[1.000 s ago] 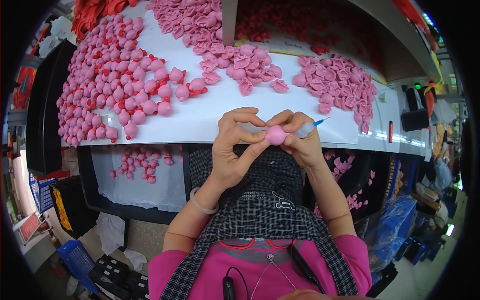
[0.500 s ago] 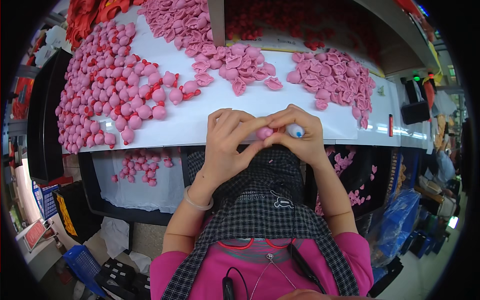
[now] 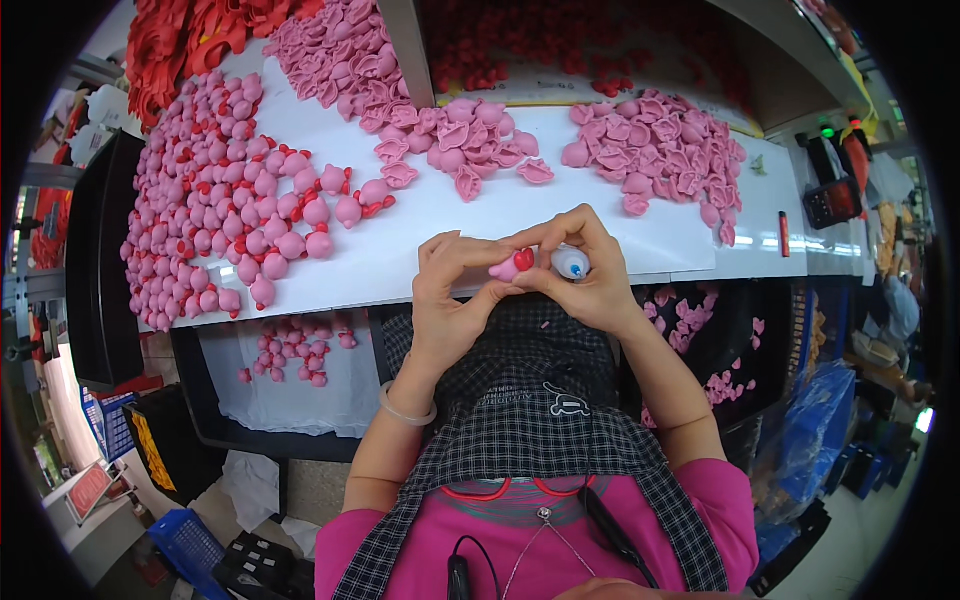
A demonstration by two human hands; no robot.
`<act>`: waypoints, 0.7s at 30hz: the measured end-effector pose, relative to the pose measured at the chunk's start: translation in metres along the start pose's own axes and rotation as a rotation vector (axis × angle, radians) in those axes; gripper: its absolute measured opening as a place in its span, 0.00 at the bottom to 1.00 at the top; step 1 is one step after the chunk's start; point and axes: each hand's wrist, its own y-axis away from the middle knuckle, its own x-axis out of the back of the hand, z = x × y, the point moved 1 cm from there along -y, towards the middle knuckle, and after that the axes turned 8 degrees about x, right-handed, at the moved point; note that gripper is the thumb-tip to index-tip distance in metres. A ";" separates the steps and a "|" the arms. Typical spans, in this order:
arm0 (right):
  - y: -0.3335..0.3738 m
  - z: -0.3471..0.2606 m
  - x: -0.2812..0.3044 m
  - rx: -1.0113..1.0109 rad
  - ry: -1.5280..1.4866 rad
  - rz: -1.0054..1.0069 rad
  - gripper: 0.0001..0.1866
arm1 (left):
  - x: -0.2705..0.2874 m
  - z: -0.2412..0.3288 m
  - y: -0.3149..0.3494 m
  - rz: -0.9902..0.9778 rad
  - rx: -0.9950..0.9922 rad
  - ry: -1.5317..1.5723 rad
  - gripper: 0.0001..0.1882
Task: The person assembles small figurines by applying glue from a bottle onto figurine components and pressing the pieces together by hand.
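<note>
Above the table's front edge, my left hand (image 3: 455, 295) pinches a small pink rounded piece (image 3: 505, 269) between thumb and fingertips. A glossy red part (image 3: 524, 259) sits against its right side. From the right, my right hand (image 3: 598, 275) meets the piece with thumb and index finger. Cradled in that same hand is a small white squeeze bottle (image 3: 568, 261) with a blue tip pointing down toward me. Whether the red part is fixed to the pink piece I cannot tell.
Pink balls with red parts (image 3: 265, 212) cover the white table's (image 3: 390, 245) left side. Hollow pink shells lie in piles at the back (image 3: 455, 140) and right (image 3: 660, 145). Below the edge are a lined tray (image 3: 290, 395) and a dark tray (image 3: 740, 345). A grey shelf (image 3: 405, 45) overhangs behind.
The pink piece has turned in my fingers, and its red part now shows on the right. Both hands sit slightly farther left. The bottle stays in my right hand.
</note>
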 end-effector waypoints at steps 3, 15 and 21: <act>0.000 -0.003 -0.003 0.055 0.009 0.019 0.20 | 0.000 -0.006 0.002 0.009 -0.014 -0.010 0.15; -0.004 0.001 0.000 0.045 0.075 0.127 0.17 | -0.008 -0.004 -0.002 0.041 0.208 0.354 0.20; -0.002 -0.005 0.001 -0.040 -0.128 0.167 0.16 | -0.008 0.006 -0.004 0.037 0.137 0.118 0.20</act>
